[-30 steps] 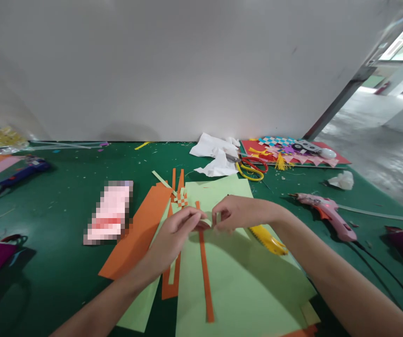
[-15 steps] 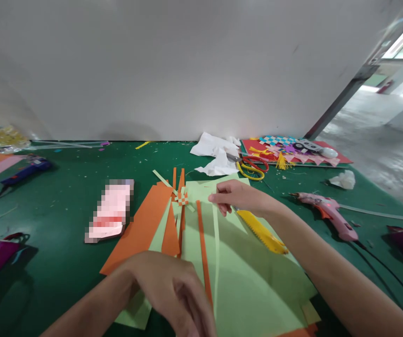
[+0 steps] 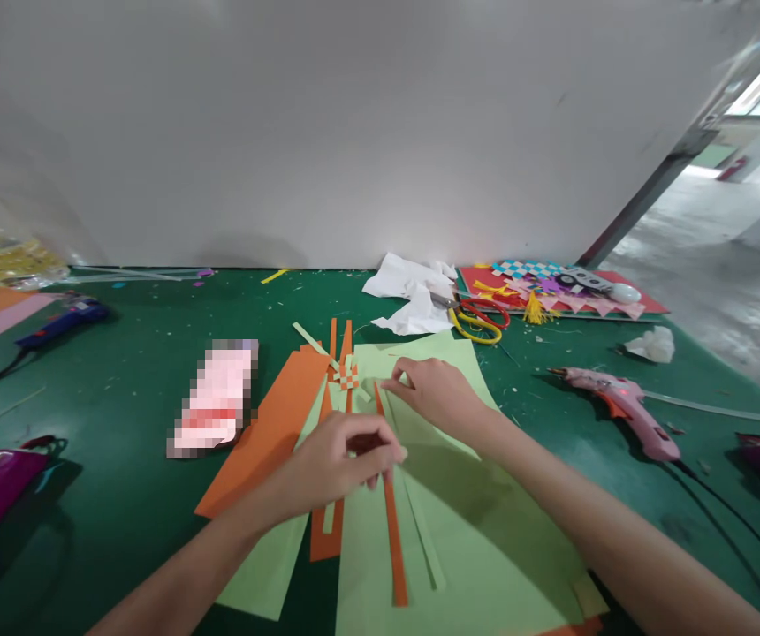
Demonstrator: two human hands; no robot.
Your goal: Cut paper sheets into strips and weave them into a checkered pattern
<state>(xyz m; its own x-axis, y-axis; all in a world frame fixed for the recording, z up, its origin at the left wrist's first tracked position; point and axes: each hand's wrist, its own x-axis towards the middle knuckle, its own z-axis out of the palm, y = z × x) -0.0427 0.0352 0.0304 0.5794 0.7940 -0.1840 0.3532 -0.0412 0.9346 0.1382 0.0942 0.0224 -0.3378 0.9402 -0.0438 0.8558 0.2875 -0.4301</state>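
Observation:
My right hand point(image 3: 434, 396) is closed in a pinch at the upper end of a narrow light green paper strip point(image 3: 423, 523), over a large light green paper sheet point(image 3: 486, 530). Beside it, my left hand point(image 3: 353, 455) has thumb and fingers together above an orange paper strip point(image 3: 393, 548); what they pinch, if anything, is hidden. The orange strip lies on the sheet, left of the green one. Just beyond my hands is a small woven orange-and-green checkered piece point(image 3: 347, 378), with loose strips sticking out of it. Orange paper point(image 3: 267, 424) lies left of it.
A phone point(image 3: 214, 397) lies to the left. A pink glue gun point(image 3: 619, 402) with a cord rests on the right. Farther back are white crumpled paper point(image 3: 406, 283), scissors point(image 3: 482, 322) and a red board point(image 3: 645, 305) bearing paper crafts. A purple tool point(image 3: 2, 481) sits at left.
My left hand has moved up and away from me to beside my right hand. My right hand has shifted slightly nearer. The green strip's near end now slants right. The yellow cutter is no longer visible.

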